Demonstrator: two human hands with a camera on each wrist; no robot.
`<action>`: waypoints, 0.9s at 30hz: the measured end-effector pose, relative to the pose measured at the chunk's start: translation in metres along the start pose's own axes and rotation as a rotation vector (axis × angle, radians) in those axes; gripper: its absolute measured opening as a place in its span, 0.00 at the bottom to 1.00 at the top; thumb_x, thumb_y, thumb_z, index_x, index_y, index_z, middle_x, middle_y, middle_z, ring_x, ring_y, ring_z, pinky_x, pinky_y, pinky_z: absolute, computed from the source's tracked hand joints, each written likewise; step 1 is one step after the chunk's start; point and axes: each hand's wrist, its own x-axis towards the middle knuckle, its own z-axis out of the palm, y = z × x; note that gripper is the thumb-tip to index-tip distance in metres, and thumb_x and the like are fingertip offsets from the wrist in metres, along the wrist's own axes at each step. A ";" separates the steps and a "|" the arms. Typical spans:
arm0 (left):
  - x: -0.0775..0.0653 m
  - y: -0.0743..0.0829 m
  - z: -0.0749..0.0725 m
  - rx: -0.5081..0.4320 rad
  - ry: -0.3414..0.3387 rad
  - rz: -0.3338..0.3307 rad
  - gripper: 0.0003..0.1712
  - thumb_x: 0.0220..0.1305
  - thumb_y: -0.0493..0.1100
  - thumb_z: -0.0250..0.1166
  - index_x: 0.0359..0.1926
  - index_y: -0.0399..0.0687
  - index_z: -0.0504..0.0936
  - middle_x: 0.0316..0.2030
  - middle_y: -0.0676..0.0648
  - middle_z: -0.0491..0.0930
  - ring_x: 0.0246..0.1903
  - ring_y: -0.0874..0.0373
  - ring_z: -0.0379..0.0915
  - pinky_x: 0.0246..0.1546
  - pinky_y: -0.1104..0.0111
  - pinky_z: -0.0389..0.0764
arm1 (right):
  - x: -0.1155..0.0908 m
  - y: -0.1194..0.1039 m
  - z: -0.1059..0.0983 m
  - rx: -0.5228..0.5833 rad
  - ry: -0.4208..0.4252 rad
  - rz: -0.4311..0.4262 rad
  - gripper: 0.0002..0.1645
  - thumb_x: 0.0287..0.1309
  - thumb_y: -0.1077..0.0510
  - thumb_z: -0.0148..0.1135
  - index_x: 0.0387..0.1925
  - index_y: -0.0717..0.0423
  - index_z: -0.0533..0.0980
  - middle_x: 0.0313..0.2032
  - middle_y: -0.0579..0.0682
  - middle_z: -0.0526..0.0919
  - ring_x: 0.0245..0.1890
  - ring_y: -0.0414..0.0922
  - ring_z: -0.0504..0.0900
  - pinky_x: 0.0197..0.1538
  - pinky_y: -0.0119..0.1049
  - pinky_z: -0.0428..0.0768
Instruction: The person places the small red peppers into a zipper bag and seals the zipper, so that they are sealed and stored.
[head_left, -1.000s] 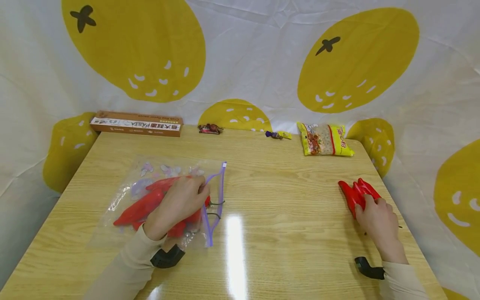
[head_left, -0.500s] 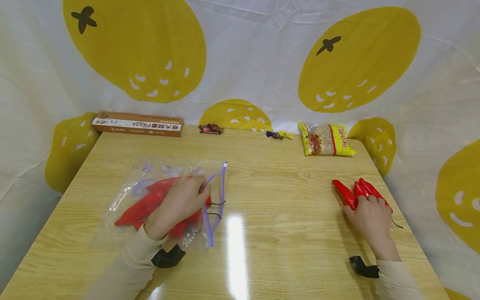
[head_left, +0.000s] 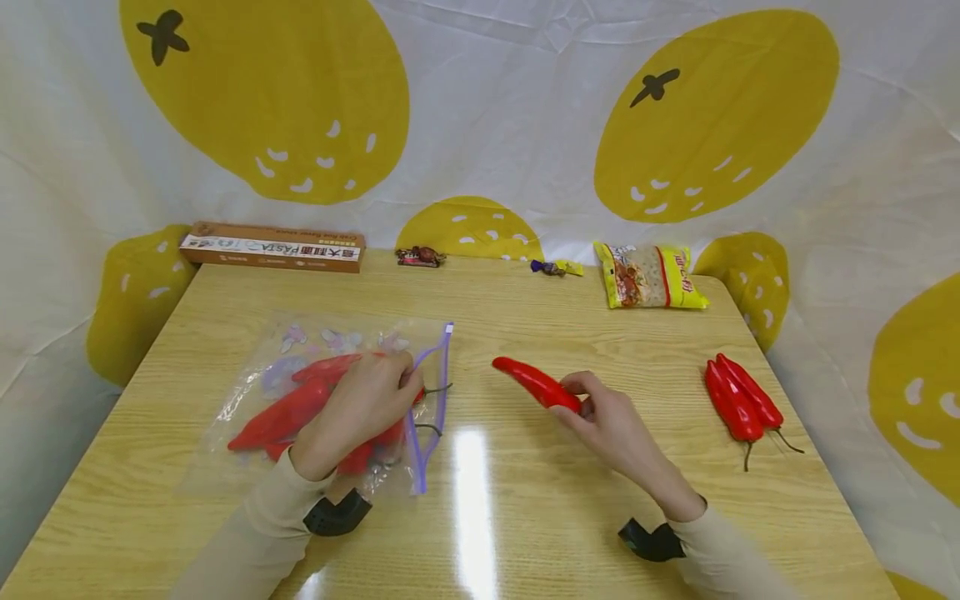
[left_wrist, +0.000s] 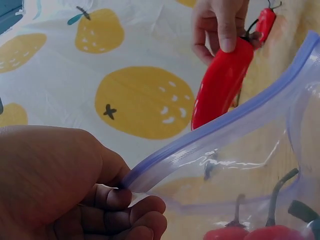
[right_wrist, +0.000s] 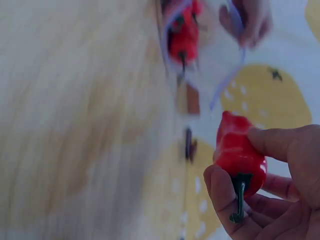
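My left hand (head_left: 362,408) pinches the purple-edged mouth of a clear zip bag (left_wrist: 235,130) between thumb and fingers, holding it apart. Several red peppers (head_left: 277,417) lie inside the bag, their green stems toward the opening. Over the middle of the table, my right hand (head_left: 618,429) grips another red pepper (head_left: 536,382) near its stem end, with the tip pointing left toward the bag. In the right wrist view this pepper (right_wrist: 240,150) sits between thumb and fingers, green stem toward the camera. Two more red peppers (head_left: 738,400) lie side by side at the table's right.
Along the back edge stand a brown pasta box (head_left: 273,248), a dark-wrapped candy (head_left: 420,257), a purple and yellow candy (head_left: 557,268) and a yellow food packet (head_left: 651,277). A fruit-print cloth (head_left: 495,125) hangs behind the wooden table (head_left: 585,533).
My right hand has taken one pepper from the group at the right and carried it left toward the bag. Two peppers stay behind there. My left hand keeps its place on the bag.
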 end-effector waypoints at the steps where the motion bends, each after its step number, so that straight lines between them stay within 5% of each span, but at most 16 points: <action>1: 0.000 0.000 0.000 -0.001 -0.001 0.002 0.17 0.59 0.41 0.56 0.15 0.48 0.64 0.11 0.53 0.58 0.11 0.62 0.54 0.11 0.71 0.57 | 0.002 -0.007 0.007 0.012 -0.020 -0.026 0.21 0.53 0.50 0.64 0.48 0.51 0.71 0.31 0.45 0.80 0.19 0.35 0.72 0.20 0.28 0.71; 6: 0.000 0.000 0.001 -0.008 -0.003 0.006 0.17 0.58 0.41 0.56 0.15 0.49 0.65 0.12 0.54 0.59 0.11 0.62 0.55 0.12 0.71 0.58 | 0.008 -0.037 0.035 0.034 -0.095 -0.163 0.20 0.51 0.56 0.66 0.47 0.53 0.74 0.31 0.42 0.79 0.23 0.34 0.73 0.25 0.26 0.73; 15: 0.000 -0.001 0.002 0.017 0.035 0.039 0.18 0.57 0.41 0.56 0.13 0.49 0.63 0.11 0.55 0.56 0.12 0.62 0.54 0.13 0.70 0.57 | 0.019 -0.058 0.065 -0.041 -0.064 -0.350 0.18 0.48 0.62 0.64 0.44 0.56 0.75 0.38 0.46 0.77 0.28 0.37 0.75 0.31 0.23 0.74; 27: 0.000 0.000 0.003 0.004 0.028 0.046 0.17 0.57 0.40 0.57 0.14 0.49 0.63 0.12 0.55 0.54 0.11 0.63 0.51 0.12 0.71 0.55 | 0.035 -0.072 0.084 -0.081 -0.035 -0.426 0.19 0.47 0.62 0.64 0.44 0.54 0.75 0.40 0.47 0.76 0.33 0.37 0.77 0.36 0.24 0.75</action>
